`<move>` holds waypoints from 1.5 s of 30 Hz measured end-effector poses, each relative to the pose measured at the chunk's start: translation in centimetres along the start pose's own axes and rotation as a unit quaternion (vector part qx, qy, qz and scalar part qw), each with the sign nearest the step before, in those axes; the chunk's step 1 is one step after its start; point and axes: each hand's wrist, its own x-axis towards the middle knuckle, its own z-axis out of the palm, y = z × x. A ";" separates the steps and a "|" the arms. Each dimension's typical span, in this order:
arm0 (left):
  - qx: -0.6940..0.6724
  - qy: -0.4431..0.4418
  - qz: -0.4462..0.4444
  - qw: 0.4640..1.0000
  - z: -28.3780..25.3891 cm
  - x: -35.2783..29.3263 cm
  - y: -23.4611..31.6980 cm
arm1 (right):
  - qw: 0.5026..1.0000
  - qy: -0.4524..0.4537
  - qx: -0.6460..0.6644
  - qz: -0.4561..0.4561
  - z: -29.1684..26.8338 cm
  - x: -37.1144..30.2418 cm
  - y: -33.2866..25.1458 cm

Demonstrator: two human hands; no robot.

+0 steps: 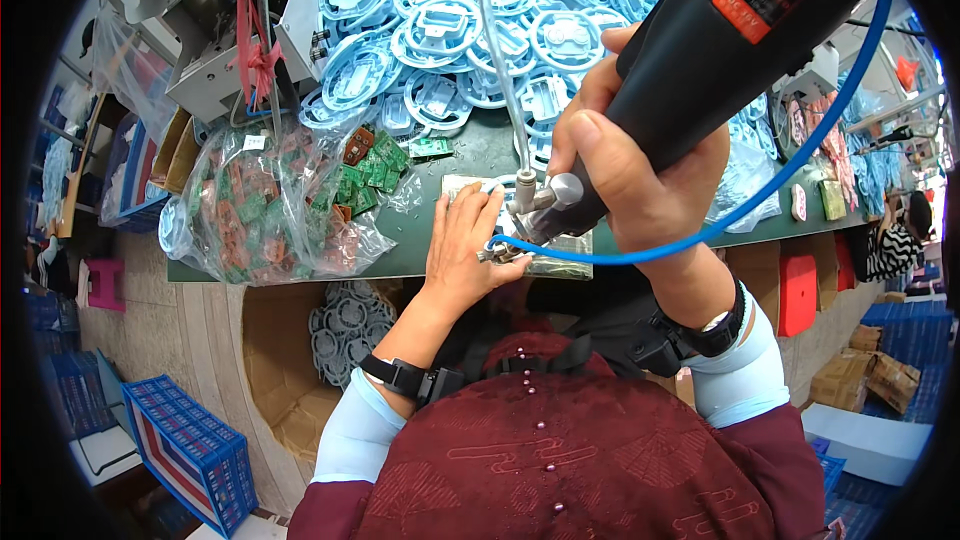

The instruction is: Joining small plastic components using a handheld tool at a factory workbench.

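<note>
My right hand (640,165) is wrapped round a large black electric screwdriver (720,40), tilted so its nose points down and left. A metal fitting (545,193) sits at the nose, and a blue hose (740,230) curves from it to the upper right. Beside the nose, my left hand (462,245) lies with fingers stretched forward and thumb out toward the tip. Under the fingers and the nose is a pale flat block (565,262) at the table's near edge. What the left fingertips press on is mostly hidden.
Light-blue round plastic parts (435,30) are heaped across the back of the green table (440,145). At left lie a clear bag of circuit boards (265,205) and loose green boards (375,170). A metal rod (495,40) rises mid-table. A cardboard box (275,370) stands below.
</note>
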 end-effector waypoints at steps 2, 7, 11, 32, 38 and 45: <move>-0.001 -0.005 -0.004 1.000 0.3 -0.1 -0.4 | 1.000 0.000 -0.004 -0.001 0.1 0.0 0.1; -0.004 -0.011 -0.011 1.000 0.2 -0.2 -0.4 | 1.000 0.000 0.014 0.005 0.3 -0.3 1.2; 0.027 0.034 0.045 0.998 0.1 -0.3 -0.6 | 1.000 -0.001 -0.003 0.000 0.0 -0.5 1.2; 0.156 -0.006 0.122 0.980 0.9 1.0 2.7 | 0.995 0.085 -0.043 -0.021 -4.3 2.9 0.8; 0.131 0.005 0.157 0.979 1.6 0.8 2.4 | 0.996 0.083 -0.029 -0.002 -4.4 2.6 2.0; 0.115 0.011 0.165 0.979 1.7 0.8 2.4 | 0.995 0.095 -0.011 0.010 -3.9 2.0 2.6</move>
